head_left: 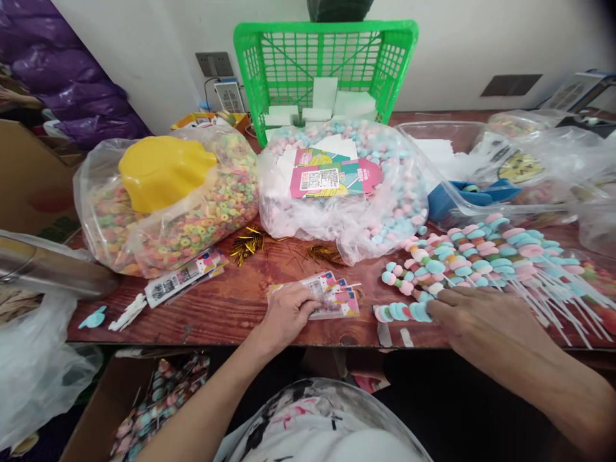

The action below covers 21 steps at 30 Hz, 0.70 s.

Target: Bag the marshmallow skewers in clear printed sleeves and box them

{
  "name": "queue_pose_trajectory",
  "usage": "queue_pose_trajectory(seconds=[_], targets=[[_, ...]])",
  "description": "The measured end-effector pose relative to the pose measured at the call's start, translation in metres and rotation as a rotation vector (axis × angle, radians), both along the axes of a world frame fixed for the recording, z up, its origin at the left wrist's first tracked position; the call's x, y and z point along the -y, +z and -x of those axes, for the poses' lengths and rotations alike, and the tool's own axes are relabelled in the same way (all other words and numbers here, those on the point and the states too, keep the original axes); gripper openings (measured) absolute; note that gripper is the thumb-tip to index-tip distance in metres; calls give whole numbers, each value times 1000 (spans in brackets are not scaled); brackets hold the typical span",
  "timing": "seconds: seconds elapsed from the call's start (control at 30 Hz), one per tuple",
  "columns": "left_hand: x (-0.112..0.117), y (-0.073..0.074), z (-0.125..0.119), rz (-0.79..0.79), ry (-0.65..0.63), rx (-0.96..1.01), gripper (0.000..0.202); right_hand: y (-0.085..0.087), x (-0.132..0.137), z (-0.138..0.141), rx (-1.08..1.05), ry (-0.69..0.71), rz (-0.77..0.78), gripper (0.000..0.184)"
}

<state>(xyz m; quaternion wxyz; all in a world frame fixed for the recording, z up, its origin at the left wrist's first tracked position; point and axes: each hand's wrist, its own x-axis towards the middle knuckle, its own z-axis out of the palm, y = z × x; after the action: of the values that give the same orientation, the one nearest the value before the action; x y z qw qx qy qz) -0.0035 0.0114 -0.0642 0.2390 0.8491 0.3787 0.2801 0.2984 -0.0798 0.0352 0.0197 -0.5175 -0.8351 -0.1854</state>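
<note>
My left hand [287,312] rests on a small stack of clear printed packaging bags [337,296] near the table's front edge, fingers curled onto the top bag. My right hand [474,312] lies over a candy skewer [403,312] of pink, blue and white marshmallow pieces, fingers closed around its stick end. Beside it, a pile of similar candy skewers [486,253] fans out to the right with the white sticks pointing toward the edge.
A bag of colourful cereal rings [212,212] holds a yellow scoop [161,170]. A bag of pink and blue candies [385,205] sits in front of a green basket [325,61]. Gold twist ties [248,242], more printed bags [185,277] and a clear tub [462,192] lie around.
</note>
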Motion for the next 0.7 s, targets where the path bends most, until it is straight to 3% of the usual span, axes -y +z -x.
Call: queue_pose_trajectory(seconds=[0.13, 0.27, 0.43, 0.7], targets=[[-10, 2, 6, 134, -87, 85, 12, -5, 13, -13, -399, -42, -122, 16], [-11, 0, 10, 174, -119, 163, 14, -28, 14, 6, -771, -35, -129, 13], [-9, -1, 7, 223, -39, 193, 16, -48, 7, 28, -842, -21, -96, 16], [-11, -3, 4, 276, 76, 144, 19, -46, 17, 19, -913, -62, -133, 16]])
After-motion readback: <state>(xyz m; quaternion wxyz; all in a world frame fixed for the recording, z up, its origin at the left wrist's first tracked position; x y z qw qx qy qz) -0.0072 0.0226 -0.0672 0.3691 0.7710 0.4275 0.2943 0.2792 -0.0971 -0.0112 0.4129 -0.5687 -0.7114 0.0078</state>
